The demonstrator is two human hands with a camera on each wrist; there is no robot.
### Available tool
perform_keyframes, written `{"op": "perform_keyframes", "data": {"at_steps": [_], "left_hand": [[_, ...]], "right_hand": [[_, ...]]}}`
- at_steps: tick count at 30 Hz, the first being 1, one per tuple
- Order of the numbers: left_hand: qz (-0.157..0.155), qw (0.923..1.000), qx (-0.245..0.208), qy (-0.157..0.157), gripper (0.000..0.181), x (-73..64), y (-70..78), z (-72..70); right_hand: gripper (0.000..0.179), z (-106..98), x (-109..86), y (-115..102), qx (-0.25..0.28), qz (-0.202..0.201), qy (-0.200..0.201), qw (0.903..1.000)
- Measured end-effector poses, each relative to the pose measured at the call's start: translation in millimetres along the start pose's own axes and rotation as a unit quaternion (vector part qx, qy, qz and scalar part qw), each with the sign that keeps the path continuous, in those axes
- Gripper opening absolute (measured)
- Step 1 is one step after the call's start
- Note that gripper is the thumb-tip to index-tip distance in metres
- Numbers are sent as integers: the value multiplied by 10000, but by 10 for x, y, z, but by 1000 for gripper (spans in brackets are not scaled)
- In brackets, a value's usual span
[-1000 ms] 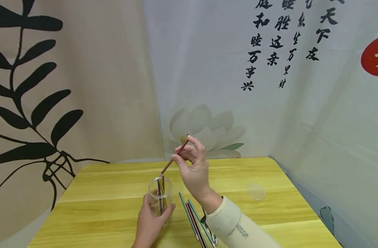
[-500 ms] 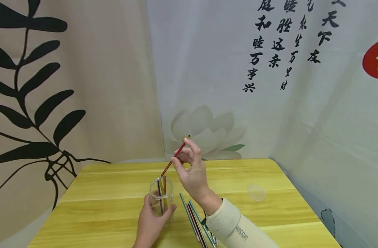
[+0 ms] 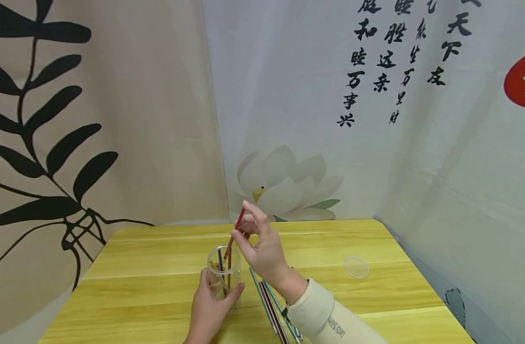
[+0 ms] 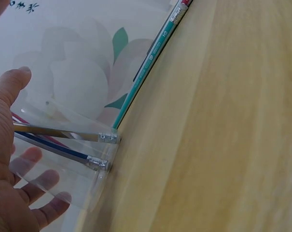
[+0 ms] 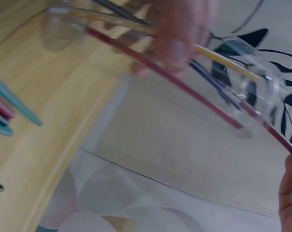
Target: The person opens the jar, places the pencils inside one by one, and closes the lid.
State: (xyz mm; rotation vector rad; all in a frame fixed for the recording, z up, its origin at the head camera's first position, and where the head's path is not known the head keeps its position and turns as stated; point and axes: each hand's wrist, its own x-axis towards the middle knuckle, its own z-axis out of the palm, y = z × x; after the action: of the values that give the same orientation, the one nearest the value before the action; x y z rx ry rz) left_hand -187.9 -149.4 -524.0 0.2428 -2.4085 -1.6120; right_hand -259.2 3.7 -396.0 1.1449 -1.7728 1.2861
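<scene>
My left hand (image 3: pixel 213 306) grips a clear plastic cup (image 3: pixel 223 273) on the yellow wooden table. Several pencils stand inside; the left wrist view shows a gold pencil (image 4: pixel 59 131) and a dark blue pencil (image 4: pixel 71 151), metal ferrules at the bottom. Between thumb and fingertips, my right hand (image 3: pixel 262 246) pinches a red pencil (image 3: pixel 240 219), tilted, its lower end inside the cup's mouth. The right wrist view catches this red pencil (image 5: pixel 278 135) at the rim, and another red pencil (image 5: pixel 194 94) lying along the cup's wall.
Several loose pencils (image 3: pixel 267 306), teal and dark red among them, lie right of the cup, partly under my right forearm. A clear round lid (image 3: pixel 356 267) lies farther right. Behind the table (image 3: pixel 137 286) hangs a printed cloth (image 3: pixel 159 119).
My right hand has moved down and left, bringing the red pencil more upright and its lower end from above the rim into the cup. The left hand and cup stay nearly in place.
</scene>
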Motion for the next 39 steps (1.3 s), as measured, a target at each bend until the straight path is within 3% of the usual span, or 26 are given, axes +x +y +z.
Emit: {"op": "perform_keyframes", "data": {"at_steps": [9,15,22,26,39], "left_hand": [[70,10000,7,13,91,-15,-12,2],[109,9999,55,44,88,-4,-7,7],[20,10000,89,-8,89,5,-12,1],[-3,9999,110,-22,88,7,-27,-4],[136,9996,242,27,85,19,-59,-13]], "right_hand": [[67,83,-207,88,-1077,-210,-882,9900],[64,115,-273,111,-1377,-632,-876,9846],[18,143,-307,88,-1358,-675,-994,9834],[7,159,-326,67,-1317,-551,-1121,9834],[10,201,-351,94,-1653,-782,-1189,9759]]}}
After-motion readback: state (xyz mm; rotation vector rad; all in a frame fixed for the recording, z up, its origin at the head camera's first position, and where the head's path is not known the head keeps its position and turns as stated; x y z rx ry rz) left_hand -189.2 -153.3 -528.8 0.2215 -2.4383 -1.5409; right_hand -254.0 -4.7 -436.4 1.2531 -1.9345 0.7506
